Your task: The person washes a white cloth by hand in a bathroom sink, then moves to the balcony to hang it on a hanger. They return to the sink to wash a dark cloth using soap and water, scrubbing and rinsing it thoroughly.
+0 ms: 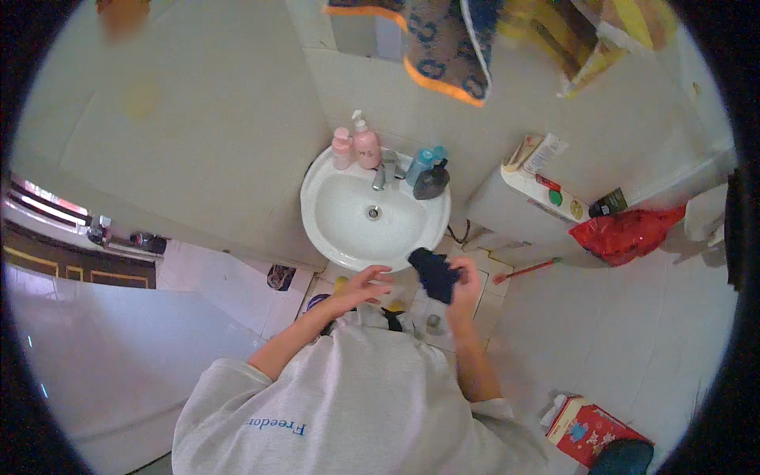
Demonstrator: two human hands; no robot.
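My right hand (465, 289) grips a small piece of dark cloth (435, 274), which hangs just off the front right rim of a white washbasin (344, 211). My left hand (361, 291) holds nothing, its fingers apart, close to the basin's front rim. A metal faucet (385, 172) stands at the back of the basin over the drain. Two pink bottles (366, 145), one with a white pump, are on the rim left of the faucet. A blue bottle (420, 165) and a dark rounded item (431, 181) sit to its right.
A white cabinet (516, 196) at the right bears boxes, a dark green tube (608, 203) and a red plastic bag (632, 236). A red-handled brush (527, 271) is below it. Patterned towels (448, 56) hang above. A red box (594, 433) lies at the lower right.
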